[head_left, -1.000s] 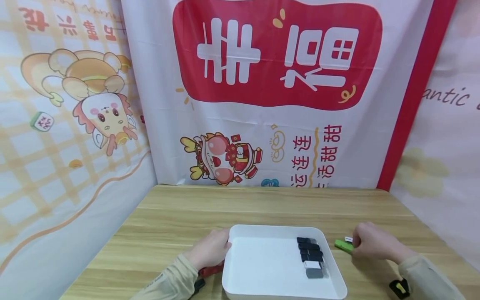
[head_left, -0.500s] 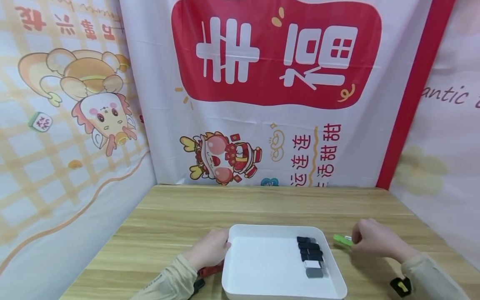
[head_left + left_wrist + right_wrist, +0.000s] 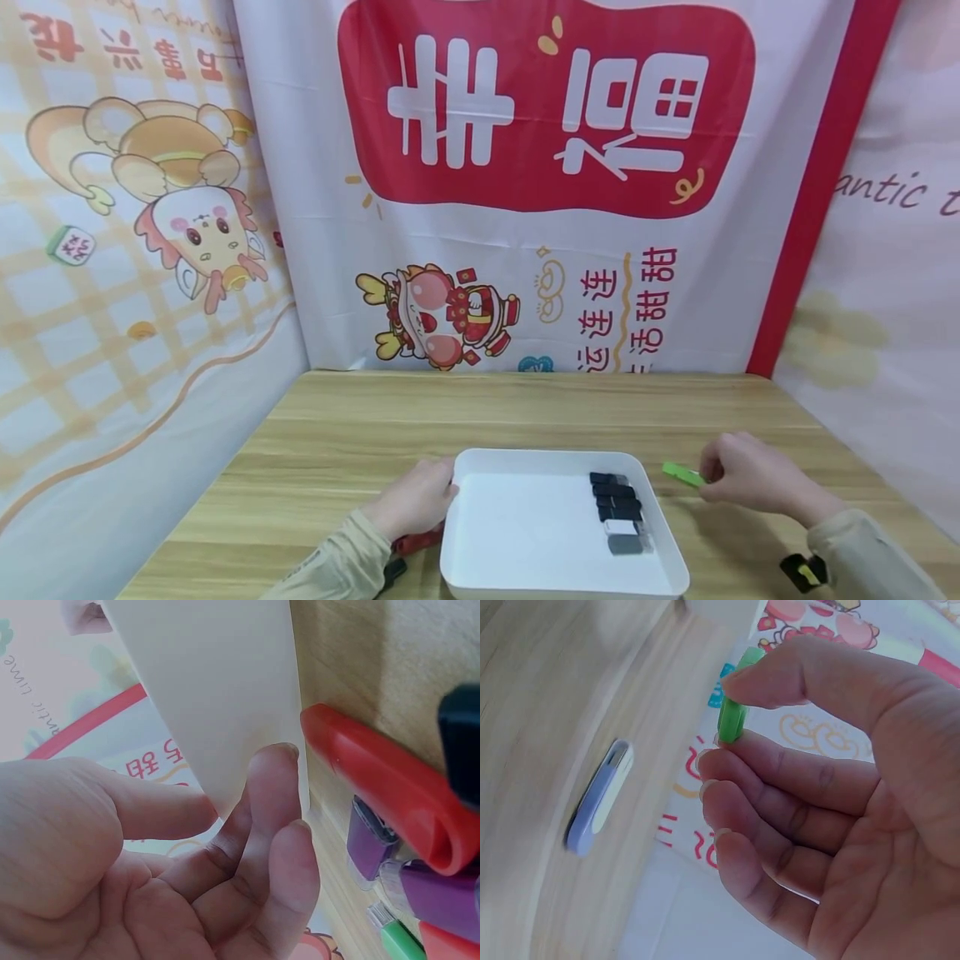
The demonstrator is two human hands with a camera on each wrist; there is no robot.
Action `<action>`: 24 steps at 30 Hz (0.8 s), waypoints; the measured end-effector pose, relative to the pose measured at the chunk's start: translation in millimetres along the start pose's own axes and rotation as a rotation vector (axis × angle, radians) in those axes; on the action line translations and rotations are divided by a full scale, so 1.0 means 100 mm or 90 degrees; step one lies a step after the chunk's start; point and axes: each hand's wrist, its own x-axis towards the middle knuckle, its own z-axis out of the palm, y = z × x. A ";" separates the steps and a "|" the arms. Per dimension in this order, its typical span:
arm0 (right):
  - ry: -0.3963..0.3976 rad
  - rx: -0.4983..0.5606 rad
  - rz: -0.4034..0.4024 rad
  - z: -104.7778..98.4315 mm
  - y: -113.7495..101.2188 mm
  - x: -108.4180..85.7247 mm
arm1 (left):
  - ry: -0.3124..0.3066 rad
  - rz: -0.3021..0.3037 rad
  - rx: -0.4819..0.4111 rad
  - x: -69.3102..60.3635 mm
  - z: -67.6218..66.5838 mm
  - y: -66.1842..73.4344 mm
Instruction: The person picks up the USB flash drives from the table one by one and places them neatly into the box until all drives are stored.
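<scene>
My left hand (image 3: 420, 497) grips the left side of a white tray (image 3: 517, 533). In the left wrist view, its thumb lies at one edge of the tray wall (image 3: 217, 667) and the curled fingers (image 3: 274, 787) at the other. Right of the tray, my right hand (image 3: 757, 475) pinches a slim bright green stick (image 3: 681, 474) just above the table. The right wrist view shows this green stick (image 3: 735, 712) between thumb and index finger; its exact kind is unclear. Several small black, white and grey sticks (image 3: 618, 504) with clear ends lie in a column along the tray's right side.
A lavender-and-white slim stick (image 3: 600, 799) lies on the table beneath my right hand. A black-and-yellow object (image 3: 804, 573) sits near my right sleeve. Left of the tray are a red stick (image 3: 390, 780), purple pieces (image 3: 442, 892) and a green piece with a plug-like end (image 3: 397, 934).
My right hand has risen slightly and moved a little away from me, carrying the green stick off the white piece beside it. My left hand stays at the tray.
</scene>
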 end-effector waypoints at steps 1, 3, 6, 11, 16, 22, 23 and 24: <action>-0.005 0.004 0.002 -0.01 -0.02 0.00 | 0.003 0.004 0.002 0.00 0.00 0.00; -0.014 0.009 0.006 -0.01 -0.06 0.01 | 0.006 0.011 0.003 0.00 0.00 -0.01; -0.018 0.012 0.009 0.00 -0.12 0.01 | 0.009 0.017 0.003 0.00 0.00 -0.01; -0.017 0.020 -0.002 0.00 -0.19 0.00 | 0.003 0.014 -0.003 -0.01 0.00 -0.02; -0.031 0.027 -0.012 0.00 -0.28 -0.01 | 0.002 0.014 -0.007 -0.01 0.00 -0.01; -0.016 0.032 -0.086 0.04 -0.40 -0.01 | 0.001 0.010 -0.009 -0.02 -0.01 0.00; -0.016 0.037 -0.097 0.05 -0.42 -0.02 | 0.002 0.011 -0.006 -0.02 -0.01 0.01; -0.018 0.040 -0.102 0.06 -0.44 -0.02 | 0.003 0.013 -0.004 -0.03 -0.01 0.01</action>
